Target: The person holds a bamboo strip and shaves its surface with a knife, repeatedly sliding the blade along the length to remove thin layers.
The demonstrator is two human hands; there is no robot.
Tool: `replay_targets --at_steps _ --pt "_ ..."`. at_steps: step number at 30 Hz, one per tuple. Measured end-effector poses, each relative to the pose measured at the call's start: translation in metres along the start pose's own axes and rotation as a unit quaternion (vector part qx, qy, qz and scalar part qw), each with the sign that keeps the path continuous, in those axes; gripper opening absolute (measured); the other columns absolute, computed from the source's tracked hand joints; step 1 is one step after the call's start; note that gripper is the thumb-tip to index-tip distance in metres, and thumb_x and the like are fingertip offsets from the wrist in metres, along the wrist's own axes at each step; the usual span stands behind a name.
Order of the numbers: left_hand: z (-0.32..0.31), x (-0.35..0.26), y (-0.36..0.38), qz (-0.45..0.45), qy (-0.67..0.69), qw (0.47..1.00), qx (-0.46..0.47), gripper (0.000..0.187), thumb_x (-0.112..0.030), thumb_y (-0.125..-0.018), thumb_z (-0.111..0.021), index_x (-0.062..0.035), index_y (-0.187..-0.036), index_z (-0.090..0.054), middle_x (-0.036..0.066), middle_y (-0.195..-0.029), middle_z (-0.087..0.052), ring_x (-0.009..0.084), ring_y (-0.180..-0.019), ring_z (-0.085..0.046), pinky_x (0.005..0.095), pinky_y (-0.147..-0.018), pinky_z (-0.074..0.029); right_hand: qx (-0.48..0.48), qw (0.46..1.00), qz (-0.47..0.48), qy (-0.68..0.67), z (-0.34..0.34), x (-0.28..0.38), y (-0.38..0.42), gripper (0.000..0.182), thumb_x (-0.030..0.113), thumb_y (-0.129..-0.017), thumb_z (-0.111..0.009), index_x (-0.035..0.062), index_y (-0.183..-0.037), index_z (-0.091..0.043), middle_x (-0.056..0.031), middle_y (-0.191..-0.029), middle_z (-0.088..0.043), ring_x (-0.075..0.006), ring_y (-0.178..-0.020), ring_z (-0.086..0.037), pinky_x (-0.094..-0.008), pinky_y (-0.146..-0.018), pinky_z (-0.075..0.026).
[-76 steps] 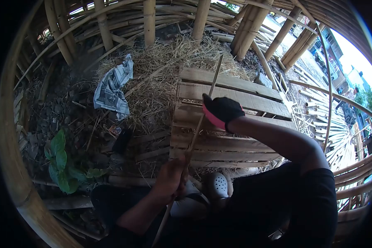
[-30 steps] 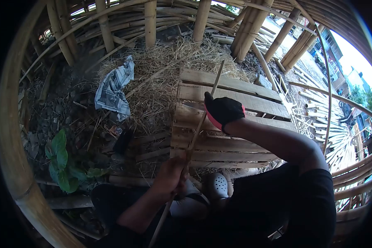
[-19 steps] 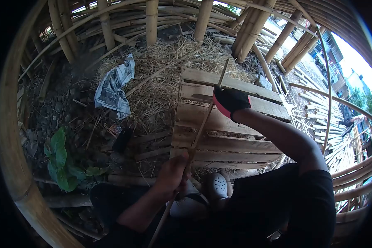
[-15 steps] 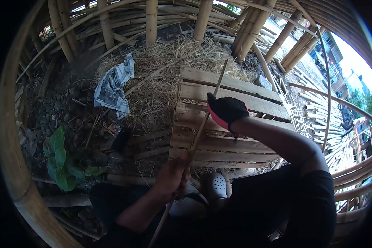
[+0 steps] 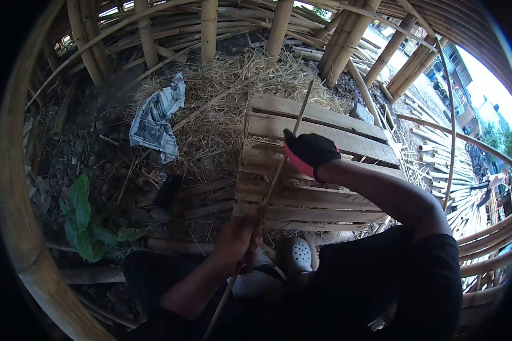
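A long, thin bamboo strip (image 5: 275, 184) slants from my lap up over a slatted wooden pallet (image 5: 318, 200). Bare and closed, my left hand (image 5: 238, 241) wraps round the strip at the pallet's near left edge. Farther up the strip is my right hand (image 5: 313, 153), in a black glove with a pink edge. It is closed against the strip above the pallet slats; its fingertips are mostly hidden behind the glove's back. The strip's upper end sticks out past the right hand, and its lower end runs down between my legs.
Dry straw (image 5: 222, 113) covers the ground behind the pallet, with a crumpled newspaper (image 5: 153, 122) on it. A leafy plant (image 5: 82, 219) grows at left. My grey clog (image 5: 297, 256) is below the pallet. Bamboo posts (image 5: 209, 31) and a curved pole (image 5: 25, 227) surround the spot.
My right hand has shifted very slightly left and down along the strip. My left hand keeps its hold, and the strip lies almost the same.
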State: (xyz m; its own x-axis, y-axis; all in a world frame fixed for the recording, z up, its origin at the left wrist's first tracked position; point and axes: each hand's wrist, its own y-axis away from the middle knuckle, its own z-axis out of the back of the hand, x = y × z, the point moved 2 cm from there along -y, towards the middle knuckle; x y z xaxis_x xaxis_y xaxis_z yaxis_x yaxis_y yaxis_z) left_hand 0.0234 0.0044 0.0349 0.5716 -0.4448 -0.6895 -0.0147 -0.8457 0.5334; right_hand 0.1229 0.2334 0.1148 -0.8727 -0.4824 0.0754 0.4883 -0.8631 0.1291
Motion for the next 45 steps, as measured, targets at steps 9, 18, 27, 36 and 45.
replay_targets --at_steps 9,18,27,36,45 --pt "0.008 0.007 -0.01 -0.013 0.023 0.999 0.028 0.034 -0.041 -0.103 -0.047 -0.0074 -0.104 -0.053 -0.003 -0.068 -0.047 0.0019 -0.05 -0.038 0.0166 -0.036 -0.024 0.024 1.0 -0.015 -0.012 0.007 -0.012 -0.02 0.071 0.053 -0.101 -0.018 0.0028 -0.1 -0.068 -0.0236 -0.095 -0.069 -0.0436 -0.096 -0.064 -0.0482 -0.092 -0.047" --pt "0.0 -0.001 -0.005 -0.023 0.01 1.0 0.011 0.035 -0.043 -0.101 -0.05 -0.0079 -0.101 -0.053 -0.003 -0.066 -0.045 0.0017 -0.05 -0.038 0.017 -0.036 -0.023 -0.048 0.998 0.026 -0.008 -0.01 -0.016 -0.014 0.071 0.052 -0.101 -0.019 0.0033 -0.09 -0.069 -0.0213 -0.086 -0.07 -0.0424 -0.085 -0.067 -0.0502 -0.086 -0.049" --pt "0.002 0.005 -0.009 -0.011 0.045 0.999 0.015 0.039 -0.045 -0.102 -0.047 -0.0069 -0.099 -0.055 -0.002 -0.065 -0.047 0.0037 -0.043 -0.038 0.0197 -0.035 -0.025 -0.007 1.0 -0.007 -0.023 -0.018 0.016 0.034 0.074 0.058 -0.098 -0.019 0.0056 -0.092 -0.071 -0.0197 -0.097 -0.07 -0.0416 -0.094 -0.065 -0.047 -0.09 -0.049" --pt "0.004 0.004 -0.006 -0.003 0.031 0.999 0.016 0.035 -0.045 -0.1 -0.053 -0.0099 -0.101 -0.054 -0.004 -0.067 -0.046 0.0018 -0.049 -0.039 0.0163 -0.038 -0.024 -0.001 1.0 0.017 0.009 -0.011 0.014 0.022 0.067 0.054 -0.1 -0.022 0.007 -0.094 -0.068 -0.0192 -0.083 -0.069 -0.0379 -0.083 -0.068 -0.0507 -0.083 -0.05" --pt "-0.001 0.003 -0.002 -0.02 0.039 0.999 0.006 0.032 -0.042 -0.099 -0.055 -0.0101 -0.1 -0.055 -0.005 -0.067 -0.045 0.0016 -0.048 -0.038 0.0157 -0.038 -0.025 -0.004 0.993 0.091 0.07 -0.008 0.005 0.004 0.052 0.045 -0.101 -0.028 0.0071 -0.128 -0.052 -0.0196 -0.087 -0.07 -0.0386 -0.083 -0.069 -0.0504 -0.075 -0.054"
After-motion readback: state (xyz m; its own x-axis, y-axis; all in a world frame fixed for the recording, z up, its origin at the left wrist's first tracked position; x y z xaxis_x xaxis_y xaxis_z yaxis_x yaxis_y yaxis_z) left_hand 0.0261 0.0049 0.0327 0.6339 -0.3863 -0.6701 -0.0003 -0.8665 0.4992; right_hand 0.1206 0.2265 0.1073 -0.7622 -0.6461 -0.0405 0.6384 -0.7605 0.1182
